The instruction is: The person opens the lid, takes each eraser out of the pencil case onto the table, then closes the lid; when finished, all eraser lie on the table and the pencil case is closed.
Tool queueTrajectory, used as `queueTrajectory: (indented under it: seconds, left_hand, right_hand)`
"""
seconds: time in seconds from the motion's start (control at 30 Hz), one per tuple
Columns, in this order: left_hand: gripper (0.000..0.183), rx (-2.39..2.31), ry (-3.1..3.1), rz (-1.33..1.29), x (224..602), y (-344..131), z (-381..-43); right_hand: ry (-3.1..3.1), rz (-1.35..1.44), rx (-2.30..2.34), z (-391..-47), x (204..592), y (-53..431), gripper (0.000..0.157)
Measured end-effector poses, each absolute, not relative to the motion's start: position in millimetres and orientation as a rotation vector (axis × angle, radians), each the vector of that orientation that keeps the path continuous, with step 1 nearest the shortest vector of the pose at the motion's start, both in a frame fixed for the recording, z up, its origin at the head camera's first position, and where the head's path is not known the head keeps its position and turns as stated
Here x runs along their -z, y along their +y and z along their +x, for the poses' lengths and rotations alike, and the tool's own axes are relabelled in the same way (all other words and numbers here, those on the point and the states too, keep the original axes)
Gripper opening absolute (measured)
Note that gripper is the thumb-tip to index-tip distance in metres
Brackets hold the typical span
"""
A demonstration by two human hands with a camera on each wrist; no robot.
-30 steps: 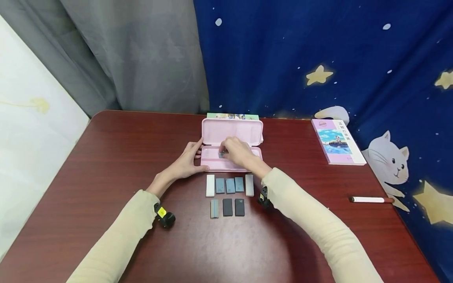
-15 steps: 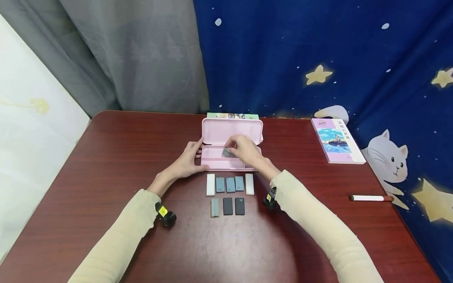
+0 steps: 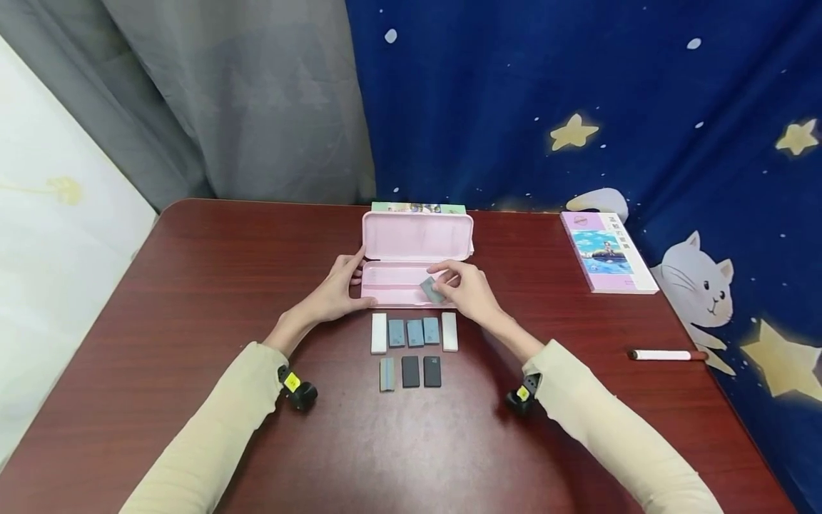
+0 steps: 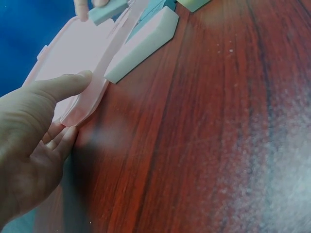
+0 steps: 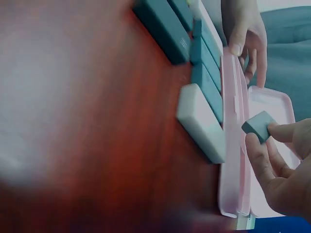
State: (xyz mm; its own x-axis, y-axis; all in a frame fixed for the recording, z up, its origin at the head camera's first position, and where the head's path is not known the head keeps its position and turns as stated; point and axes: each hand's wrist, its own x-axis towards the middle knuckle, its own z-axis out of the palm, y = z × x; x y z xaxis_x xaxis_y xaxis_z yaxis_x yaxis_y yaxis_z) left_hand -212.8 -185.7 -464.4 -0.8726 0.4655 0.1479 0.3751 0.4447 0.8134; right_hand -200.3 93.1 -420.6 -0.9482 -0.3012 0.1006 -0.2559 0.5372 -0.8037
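A pink pencil case lies with its lid raised at the table's far side. My left hand holds its left end, the thumb at the front rim and the fingers around the end. Over the right part of the case, my right hand pinches a small grey-green eraser between thumb and fingertips. In front stands a row of erasers: a white one at the left, several blue ones, and another white one. Nearer lie a striped eraser and two black ones.
Behind the raised lid sits a green printed box or book. A pink-and-white book lies at the far right of the brown table. A white marker rests near the right edge. Curtains hang behind the table.
My right hand has lifted the grey-green eraser out of the case's inside and drawn it right and toward me. The left hand keeps its hold on the case.
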Motion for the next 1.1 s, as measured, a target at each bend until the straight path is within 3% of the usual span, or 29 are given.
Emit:
queueTrajectory:
  seconds: [0.4, 0.77, 1.1]
  left_hand:
    - [0.104, -1.455, 2.568, 0.740, 466.9, -186.2, -216.0]
    - [0.103, -1.428, 2.571, 0.733, 470.2, -190.6, -211.1]
    - [0.103, -1.438, 2.571, 0.722, 468.0, -188.7, -212.8]
  right_hand:
    - [2.271, -0.273, 1.704, -145.8, 424.2, 108.4, 0.021]
    - [2.197, -0.149, 1.613, -99.3, 422.4, 123.8, 0.018]
    - [2.282, -0.119, 1.560, -88.0, 432.0, 126.3, 0.017]
